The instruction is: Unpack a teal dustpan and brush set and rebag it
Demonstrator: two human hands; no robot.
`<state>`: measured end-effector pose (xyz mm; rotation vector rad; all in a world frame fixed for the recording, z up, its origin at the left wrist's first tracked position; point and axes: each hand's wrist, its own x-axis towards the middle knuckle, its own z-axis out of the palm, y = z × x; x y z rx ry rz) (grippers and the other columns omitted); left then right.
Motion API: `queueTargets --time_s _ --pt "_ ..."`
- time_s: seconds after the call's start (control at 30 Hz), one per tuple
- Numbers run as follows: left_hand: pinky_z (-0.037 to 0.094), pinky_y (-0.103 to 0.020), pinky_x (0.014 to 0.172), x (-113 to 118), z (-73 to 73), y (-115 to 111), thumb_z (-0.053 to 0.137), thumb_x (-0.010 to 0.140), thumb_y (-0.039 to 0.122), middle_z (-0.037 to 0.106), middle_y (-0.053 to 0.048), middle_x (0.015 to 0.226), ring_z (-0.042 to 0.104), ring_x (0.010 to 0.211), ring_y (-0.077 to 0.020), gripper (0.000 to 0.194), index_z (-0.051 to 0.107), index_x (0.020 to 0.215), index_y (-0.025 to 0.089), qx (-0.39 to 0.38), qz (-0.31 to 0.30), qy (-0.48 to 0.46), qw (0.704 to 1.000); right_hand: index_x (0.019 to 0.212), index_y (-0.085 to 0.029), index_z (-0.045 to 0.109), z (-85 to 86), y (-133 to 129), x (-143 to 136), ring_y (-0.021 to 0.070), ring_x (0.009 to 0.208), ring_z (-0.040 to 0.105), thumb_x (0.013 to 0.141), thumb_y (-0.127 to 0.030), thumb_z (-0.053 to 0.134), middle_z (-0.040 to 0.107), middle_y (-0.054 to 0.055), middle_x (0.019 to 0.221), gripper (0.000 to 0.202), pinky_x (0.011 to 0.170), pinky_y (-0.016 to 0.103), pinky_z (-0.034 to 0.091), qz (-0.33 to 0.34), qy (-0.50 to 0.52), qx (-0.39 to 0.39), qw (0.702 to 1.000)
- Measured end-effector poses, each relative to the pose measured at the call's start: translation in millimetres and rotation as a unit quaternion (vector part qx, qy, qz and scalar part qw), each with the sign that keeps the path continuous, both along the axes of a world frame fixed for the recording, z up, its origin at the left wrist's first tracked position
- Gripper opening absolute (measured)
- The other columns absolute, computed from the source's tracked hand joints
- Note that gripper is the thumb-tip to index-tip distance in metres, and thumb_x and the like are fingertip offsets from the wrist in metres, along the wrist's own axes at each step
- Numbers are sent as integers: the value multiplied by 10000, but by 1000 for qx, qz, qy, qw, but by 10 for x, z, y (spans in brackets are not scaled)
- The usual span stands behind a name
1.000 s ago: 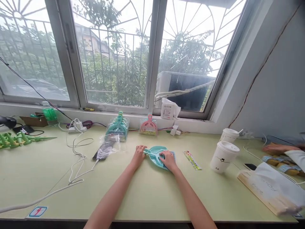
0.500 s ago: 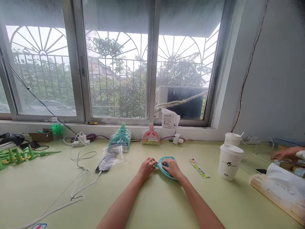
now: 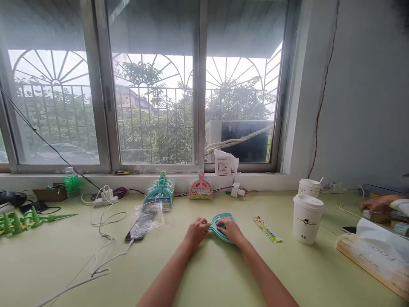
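A teal mini dustpan [image 3: 227,217] lies on the table in front of me, its handle pointing left. My left hand [image 3: 197,232] is closed around the handle end. Over the pan part rests my right hand [image 3: 230,229], its fingers curled onto the dustpan and hiding much of it. Whether a brush sits inside the pan cannot be made out. To the right lies a printed label strip [image 3: 267,229]. On the left, a phone [image 3: 140,226] is partly covered by a clear plastic bag [image 3: 156,215].
Bagged teal dustpan sets [image 3: 160,194] and a pink dustpan set [image 3: 201,187] lean at the wall. Paper cups [image 3: 307,219] and a tissue pack [image 3: 373,256] stand right. A co-worker's hand [image 3: 380,203] is at far right. White cables [image 3: 104,238] and green pointed parts [image 3: 24,221] lie left.
The view has tilted slightly up, so things sit a little lower. Both hands stay on the dustpan with hardly any movement.
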<state>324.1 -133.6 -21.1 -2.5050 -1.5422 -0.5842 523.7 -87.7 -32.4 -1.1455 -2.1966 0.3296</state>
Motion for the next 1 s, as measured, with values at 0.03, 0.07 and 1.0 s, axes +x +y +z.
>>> queueTargets --time_s 0.03,0.07,1.0 --pt "482 -312 877 11 2 -5 582 821 140 619 -42 1121 546 1041 -196 313 633 1103 264 -1 2 5 1000 902 -226 714 -9 5 1 242 1072 579 781 -205 573 700 42 1031 187 964 356 391 0 2 1 1000" --pt "483 -309 876 22 2 -9 569 823 130 614 -45 1123 541 1046 -195 312 620 1105 255 -1 4 10 1000 901 -224 713 -19 10 2 238 1068 581 784 -206 572 700 43 1029 184 961 353 395 1 4 2 1000" --pt "421 -339 1015 184 -40 -6 377 788 -63 579 -113 1284 543 1189 -197 476 537 1168 175 1 -84 56 995 898 -226 710 -86 176 115 223 1043 603 759 -193 626 695 45 1022 166 940 335 437 11 7 -3 1000"
